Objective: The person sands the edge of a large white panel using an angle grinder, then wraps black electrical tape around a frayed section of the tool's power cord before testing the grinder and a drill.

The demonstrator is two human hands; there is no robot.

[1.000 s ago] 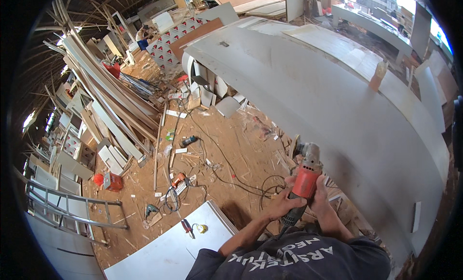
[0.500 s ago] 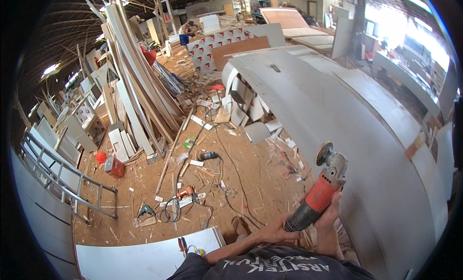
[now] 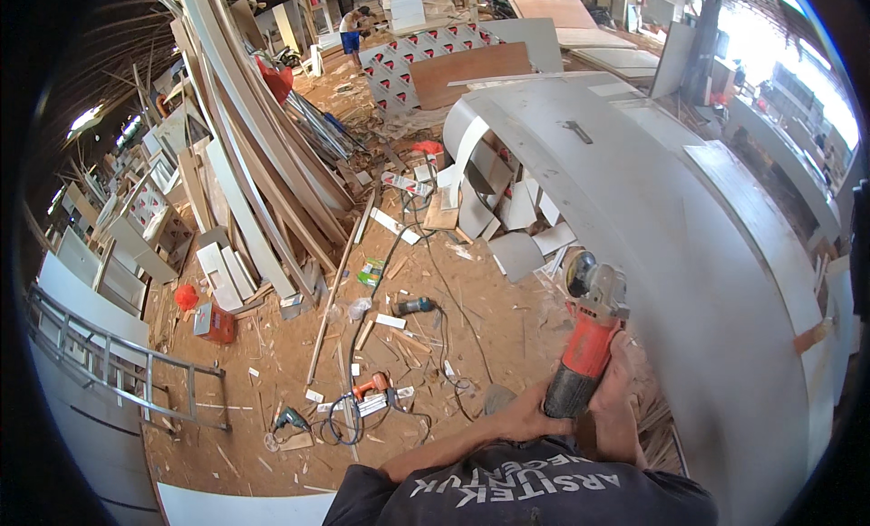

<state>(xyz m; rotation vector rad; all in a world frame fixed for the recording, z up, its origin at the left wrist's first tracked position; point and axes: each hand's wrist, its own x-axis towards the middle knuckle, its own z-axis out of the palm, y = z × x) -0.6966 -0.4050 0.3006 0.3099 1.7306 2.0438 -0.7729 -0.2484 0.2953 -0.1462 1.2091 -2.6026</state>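
Note:
An angle grinder, red in the middle with a black rear end, points upward in front of my chest. My left hand is closed at the grinder's black rear end, its fingers partly hidden behind the tool. Along the other side, my right hand wraps the red housing. The round disc at the grinder's head faces left. Close to its right lies a large grey panel with a curved edge; the disc appears apart from it.
A cordless-style drill, an orange power tool and a blue one lie on the littered dirt floor among cables. Tall boards lean at left, near an aluminium ladder. Another person bends over far back.
The view has shifted. The grinder now stands more upright and its disc sits further left. The white panel at the bottom has mostly left view, and the pliers on it are no longer visible.

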